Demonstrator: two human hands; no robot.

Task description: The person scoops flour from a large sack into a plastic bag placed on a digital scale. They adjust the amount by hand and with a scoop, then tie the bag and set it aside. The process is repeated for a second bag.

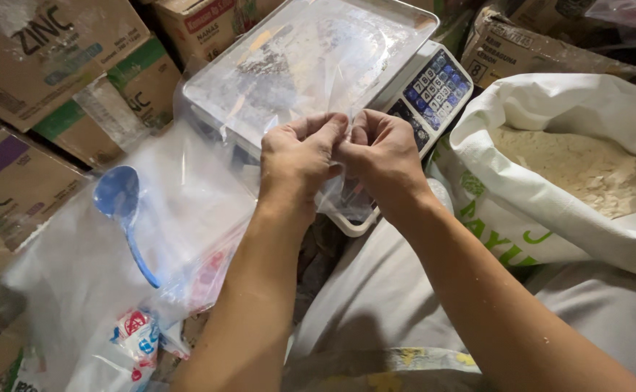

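- Left hand (pixel 296 156): my grip is pinched narrow on the top edge of a thin clear plastic bag (pixel 347 199), thumb and fingers closed on the film
- Right hand (pixel 383 156): same narrow pinch on the same edge, knuckles touching the left hand; the two grips meet at the bag's mouth
- Clear plastic bag: hangs below my hands, in front of the scale, and looks empty; I cannot tell whether its mouth is parted yet
- Weighing scale (pixel 434 91): keypad towards me, steel pan (pixel 405 18) on top carries only loose clear film and some pale dust; no filled bag on it
- White sack (pixel 543 116): open at my right, rolled rim, pale powder (pixel 586 167) inside, level well up
- Blue scoop (pixel 118 199): lies on a pile of clear plastic sheets (pixel 78 276) at my left, well apart from both hands, unheld
- Cardboard boxes (pixel 49 65): stacked behind and to the left
- Progress, as I judge it: bag in hand only; scooping, filling and weighing are all left to do
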